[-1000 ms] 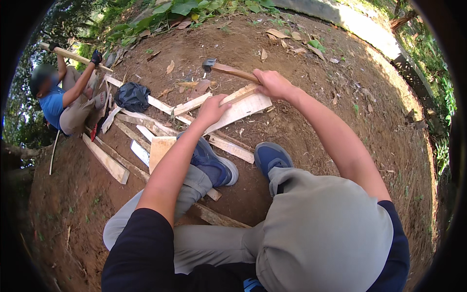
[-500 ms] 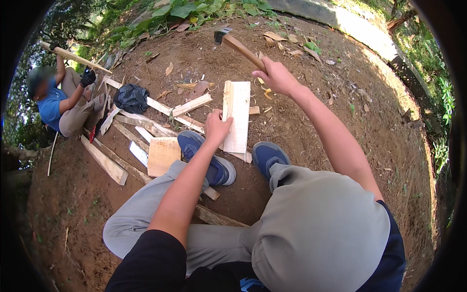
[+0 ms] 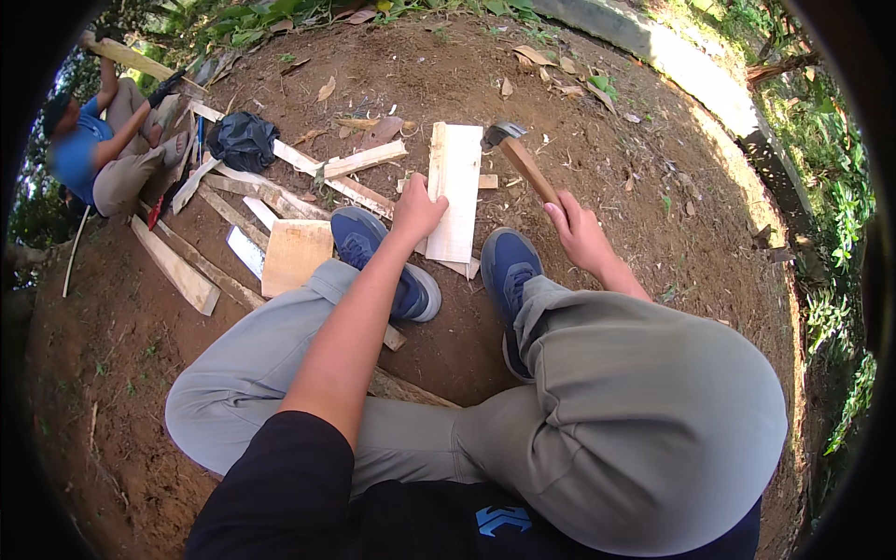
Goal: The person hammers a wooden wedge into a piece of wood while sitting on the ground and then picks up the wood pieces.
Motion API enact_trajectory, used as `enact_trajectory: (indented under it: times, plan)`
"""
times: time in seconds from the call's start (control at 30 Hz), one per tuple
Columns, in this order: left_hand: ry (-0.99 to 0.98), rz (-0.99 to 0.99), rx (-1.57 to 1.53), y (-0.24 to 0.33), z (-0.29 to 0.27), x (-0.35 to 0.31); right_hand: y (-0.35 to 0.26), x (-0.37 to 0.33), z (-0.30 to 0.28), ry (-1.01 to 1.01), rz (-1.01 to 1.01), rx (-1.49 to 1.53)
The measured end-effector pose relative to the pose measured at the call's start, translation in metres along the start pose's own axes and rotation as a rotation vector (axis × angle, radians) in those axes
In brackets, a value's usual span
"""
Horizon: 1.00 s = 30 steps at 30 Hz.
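Observation:
My right hand (image 3: 581, 233) is closed around the wooden handle of a hammer (image 3: 528, 166). The hammer's dark metal head is up beside the far right corner of a pale flat wooden board (image 3: 459, 205); whether it touches the board I cannot tell. My left hand (image 3: 419, 211) grips the board's left side, its thumb on the upper face and the other fingers mostly hidden. A narrow wood strip (image 3: 437, 149) runs along the board's left edge. Beneath the board lies a short cross piece of wood (image 3: 488, 181), its end sticking out at the right.
My blue shoes (image 3: 511, 266) stand either side of the board's near end. Left of them lie a square wood block (image 3: 297, 254), several loose planks (image 3: 173, 266) and a black plastic bag (image 3: 244, 141). At the far left a seated person (image 3: 103, 149) holds a long plank (image 3: 140, 61).
My right hand has come down and nearer, bringing the hammer from high above the board to beside its far right corner. My left hand stays on the board. The view has shifted slightly.

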<state>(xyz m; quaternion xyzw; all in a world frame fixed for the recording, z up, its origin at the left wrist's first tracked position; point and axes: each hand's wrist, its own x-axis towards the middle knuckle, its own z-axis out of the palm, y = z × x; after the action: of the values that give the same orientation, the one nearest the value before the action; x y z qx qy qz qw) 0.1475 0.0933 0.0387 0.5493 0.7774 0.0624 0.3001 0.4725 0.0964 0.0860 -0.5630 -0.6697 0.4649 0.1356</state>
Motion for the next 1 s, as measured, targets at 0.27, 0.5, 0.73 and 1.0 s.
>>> enact_trajectory:
  times: [0.27, 0.5, 0.73, 1.0]
  plan:
    - [-0.054, 0.04, 0.042, -0.004, 0.014, -0.008, 0.013, -0.017, 0.008, 0.053, -0.054, -0.155]
    - [-0.03, 0.119, -0.016, -0.014, 0.026, -0.006, 0.025, -0.013, 0.025, 0.004, 0.022, -0.141]
    - [-0.005, 0.099, -0.068, -0.01, 0.026, -0.007, 0.026, -0.022, 0.046, 0.134, -0.087, -0.138]
    - [-0.04, 0.059, -0.072, -0.012, 0.026, -0.006, 0.016, -0.02, 0.068, 0.176, 0.009, -0.135]
